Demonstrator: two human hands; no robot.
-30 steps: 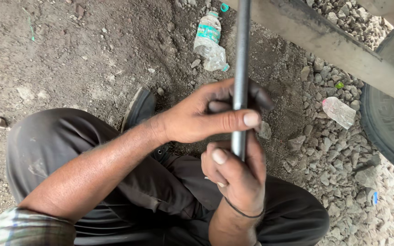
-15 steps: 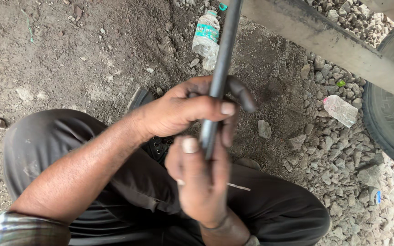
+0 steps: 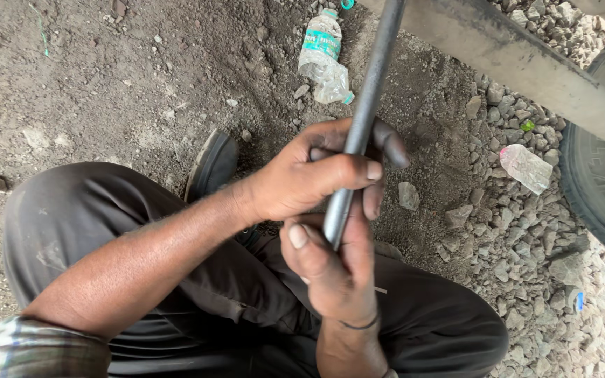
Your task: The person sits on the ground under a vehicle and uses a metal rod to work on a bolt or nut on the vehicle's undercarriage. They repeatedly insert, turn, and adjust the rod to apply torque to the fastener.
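A long grey metal rod [image 3: 371, 91] runs from the top of the view down to my lap, leaning a little to the left. My left hand [image 3: 316, 175] wraps around it higher up, thumb across the front. Just below, my right hand [image 3: 334, 266] grips the rod's lower end, with a thin dark band on its wrist. I am squatting in dark trousers [image 3: 106, 231], and a dark shoe [image 3: 211, 162] shows on the dirt beside my knee.
Bare packed dirt lies to the left, loose gravel [image 3: 519, 245] to the right. A crushed plastic bottle [image 3: 322, 49] lies ahead, another [image 3: 525, 166] on the gravel. A dusty metal beam [image 3: 526, 63] crosses the top right above a black tyre [image 3: 600, 196].
The rod has tilted from near upright to leaning left at its lower end. Both hands kept their grip and shifted left with it.
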